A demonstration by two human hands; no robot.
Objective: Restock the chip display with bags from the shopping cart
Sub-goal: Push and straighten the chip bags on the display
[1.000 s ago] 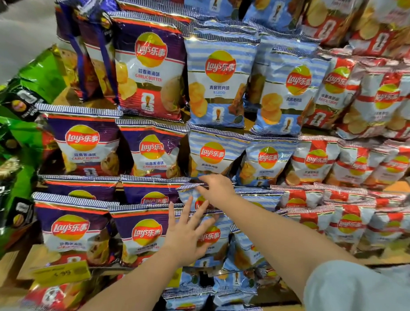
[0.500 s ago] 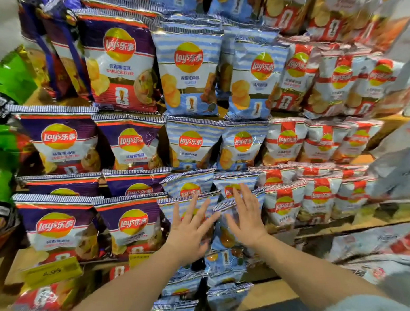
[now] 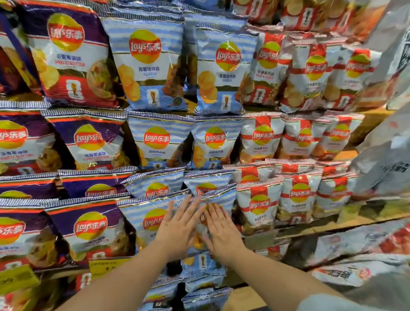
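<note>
The chip display fills the view with rows of bags: purple ones [image 3: 90,230] on the left, blue-striped ones [image 3: 160,144] in the middle, red-and-white ones [image 3: 297,198] on the right. My left hand [image 3: 177,231] lies flat, fingers spread, on a blue-striped bag [image 3: 146,219] in the lower middle row. Beside it, my right hand [image 3: 220,232] presses flat against the neighbouring blue-striped bag [image 3: 221,196]. Neither hand grips anything. The shopping cart is not in view.
Yellow price tags [image 3: 107,266] hang on the shelf edge at lower left. A wooden shelf board [image 3: 308,231] runs under the red-and-white bags. Silvery packaged goods [image 3: 389,166] hang close at the right edge, with more bags [image 3: 359,244] below them.
My right hand let go of a blue bag's top edge and came down flat beside my left hand. The view shifted right and closer to the shelf.
</note>
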